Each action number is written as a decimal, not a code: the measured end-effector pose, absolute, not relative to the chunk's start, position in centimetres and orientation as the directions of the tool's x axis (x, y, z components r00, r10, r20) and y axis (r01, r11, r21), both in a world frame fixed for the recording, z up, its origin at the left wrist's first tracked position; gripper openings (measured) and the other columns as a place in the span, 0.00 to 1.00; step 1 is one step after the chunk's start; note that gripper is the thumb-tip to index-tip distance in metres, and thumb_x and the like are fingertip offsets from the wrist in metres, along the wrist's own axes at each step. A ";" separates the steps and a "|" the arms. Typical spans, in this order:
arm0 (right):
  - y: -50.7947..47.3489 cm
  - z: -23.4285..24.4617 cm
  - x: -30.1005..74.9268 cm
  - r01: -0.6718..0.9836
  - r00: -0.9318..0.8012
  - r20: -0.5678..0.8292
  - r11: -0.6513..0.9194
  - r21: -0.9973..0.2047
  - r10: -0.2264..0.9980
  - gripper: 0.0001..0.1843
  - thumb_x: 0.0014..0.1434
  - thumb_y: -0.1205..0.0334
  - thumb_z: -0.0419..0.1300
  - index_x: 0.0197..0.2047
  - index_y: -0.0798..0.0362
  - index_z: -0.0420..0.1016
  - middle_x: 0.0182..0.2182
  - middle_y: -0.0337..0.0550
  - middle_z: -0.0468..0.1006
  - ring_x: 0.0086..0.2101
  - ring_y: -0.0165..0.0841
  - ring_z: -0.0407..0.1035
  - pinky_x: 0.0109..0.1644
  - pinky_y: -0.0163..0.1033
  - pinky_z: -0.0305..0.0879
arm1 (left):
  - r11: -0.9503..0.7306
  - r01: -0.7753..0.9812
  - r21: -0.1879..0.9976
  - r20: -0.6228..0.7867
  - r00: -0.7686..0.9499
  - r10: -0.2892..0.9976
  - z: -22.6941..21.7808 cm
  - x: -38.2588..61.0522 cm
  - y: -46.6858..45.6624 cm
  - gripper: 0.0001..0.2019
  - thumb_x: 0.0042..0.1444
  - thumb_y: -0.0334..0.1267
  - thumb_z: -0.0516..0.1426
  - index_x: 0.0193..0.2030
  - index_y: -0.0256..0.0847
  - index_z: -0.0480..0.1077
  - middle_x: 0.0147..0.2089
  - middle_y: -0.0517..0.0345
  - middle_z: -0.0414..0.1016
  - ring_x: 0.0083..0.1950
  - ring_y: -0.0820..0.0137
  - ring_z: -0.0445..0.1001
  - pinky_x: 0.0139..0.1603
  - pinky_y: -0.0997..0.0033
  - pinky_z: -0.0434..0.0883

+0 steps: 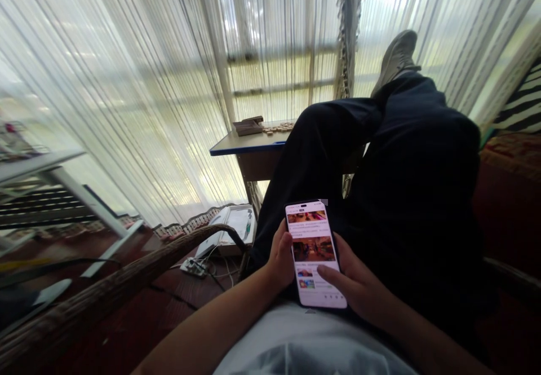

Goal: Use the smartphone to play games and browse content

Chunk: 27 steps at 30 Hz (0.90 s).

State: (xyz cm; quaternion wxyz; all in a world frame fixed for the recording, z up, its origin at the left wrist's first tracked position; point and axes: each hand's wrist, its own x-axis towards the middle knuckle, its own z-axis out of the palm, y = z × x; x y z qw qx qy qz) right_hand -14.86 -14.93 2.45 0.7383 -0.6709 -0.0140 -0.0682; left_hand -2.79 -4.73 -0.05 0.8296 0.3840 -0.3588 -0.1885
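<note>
A phone point(315, 251) with a lit screen showing pictures and text rests above my lap. My left hand point(281, 256) grips its left edge, fingers curled round it. My right hand point(353, 282) holds the right edge from below, with its thumb laid across the lower screen. My legs in dark trousers are crossed in front, one light shoe point(396, 59) raised toward the window.
A small blue-edged table point(240, 148) with a brown box and small tiles stands by the striped curtains. A wicker chair arm point(127, 276) curves at my left. On the floor lie a power strip point(193, 267) with cables and a white device point(230, 228).
</note>
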 end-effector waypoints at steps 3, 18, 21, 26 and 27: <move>-14.9 2.3 -14.6 0.123 0.992 0.110 0.242 -0.963 -0.067 0.38 0.55 0.64 0.59 0.62 0.45 0.41 0.56 0.47 0.61 0.51 0.37 0.64 0.52 0.45 0.65 | 0.611 -0.032 0.791 0.478 0.656 -0.584 0.0 -2.7 -4.9 0.27 0.55 0.59 0.50 0.49 0.37 0.63 0.45 0.47 0.70 0.45 0.60 0.70 0.46 0.61 0.68; -14.6 2.8 -14.6 0.119 0.989 0.080 0.353 -0.928 -0.123 0.32 0.48 0.71 0.57 0.56 0.49 0.53 0.50 0.46 0.68 0.45 0.38 0.68 0.46 0.44 0.68 | 0.510 -0.246 0.824 0.541 0.608 -0.581 -0.3 -2.7 -3.5 0.27 0.56 0.57 0.49 0.50 0.35 0.66 0.42 0.47 0.72 0.40 0.61 0.72 0.40 0.65 0.70; -14.4 2.8 -14.6 0.093 0.991 0.044 0.404 -0.910 -0.128 0.32 0.52 0.69 0.57 0.58 0.48 0.49 0.49 0.47 0.68 0.44 0.38 0.69 0.45 0.44 0.68 | 0.498 -0.211 0.841 0.492 0.681 -0.543 -0.8 -2.8 -3.4 0.26 0.53 0.56 0.53 0.50 0.36 0.67 0.44 0.47 0.72 0.44 0.59 0.71 0.44 0.63 0.70; -14.2 3.4 -14.6 0.111 0.991 0.066 0.451 -0.886 -0.115 0.36 0.50 0.70 0.56 0.60 0.49 0.46 0.53 0.48 0.65 0.48 0.39 0.66 0.50 0.46 0.65 | 0.503 -0.187 0.844 0.479 0.684 -0.550 -1.3 -2.5 -3.2 0.27 0.53 0.55 0.54 0.53 0.37 0.65 0.46 0.46 0.70 0.47 0.58 0.70 0.47 0.60 0.69; -14.2 3.5 -14.7 0.107 0.992 0.067 0.449 -0.887 -0.103 0.37 0.50 0.71 0.56 0.60 0.48 0.46 0.54 0.48 0.64 0.48 0.39 0.66 0.50 0.46 0.65 | 0.494 -0.192 0.848 0.475 0.687 -0.550 -1.4 -2.5 -3.2 0.27 0.53 0.55 0.54 0.53 0.37 0.64 0.47 0.46 0.70 0.47 0.57 0.69 0.48 0.59 0.68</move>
